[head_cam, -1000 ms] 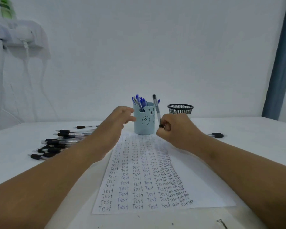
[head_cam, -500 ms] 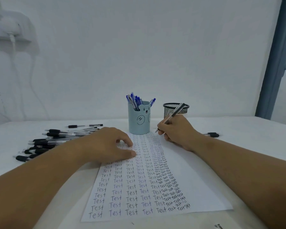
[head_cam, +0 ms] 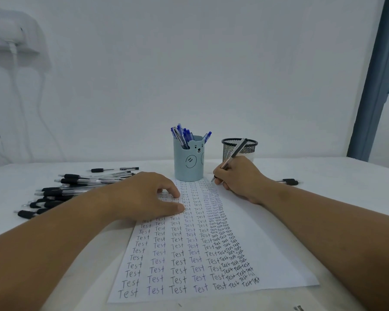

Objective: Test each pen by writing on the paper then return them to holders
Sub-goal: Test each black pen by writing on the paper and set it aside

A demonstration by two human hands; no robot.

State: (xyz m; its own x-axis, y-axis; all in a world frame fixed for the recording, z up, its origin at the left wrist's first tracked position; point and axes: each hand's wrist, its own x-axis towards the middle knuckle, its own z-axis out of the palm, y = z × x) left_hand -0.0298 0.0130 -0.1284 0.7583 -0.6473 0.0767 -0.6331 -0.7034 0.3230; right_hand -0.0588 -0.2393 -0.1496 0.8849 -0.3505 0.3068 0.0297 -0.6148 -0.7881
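Observation:
A white paper (head_cam: pixel 267 248) covered in rows of the word "Test" lies in front of me. My left hand (head_cam: pixel 144 196) rests flat on its upper left part, holding nothing. My right hand (head_cam: pixel 240 178) grips a pen (head_cam: pixel 234 153) with its tip touching the paper's far right corner. Behind the paper stands a light blue bear holder (head_cam: pixel 189 164) with several blue pens (head_cam: pixel 184 134) in it. A black mesh holder (head_cam: pixel 239 148) stands to its right, partly hidden by my right hand.
A pile of several black-grip pens (head_cam: pixel 70 191) lies on the white table left of my left hand. One more black pen (head_cam: pixel 289 182) lies right of my right wrist. A white wall rises behind, with a blue post (head_cam: pixel 375 81) at the right.
My left hand dropped from near the blue holder onto the paper. My right hand tilted the pen from upright down to writing position at the paper's far corner.

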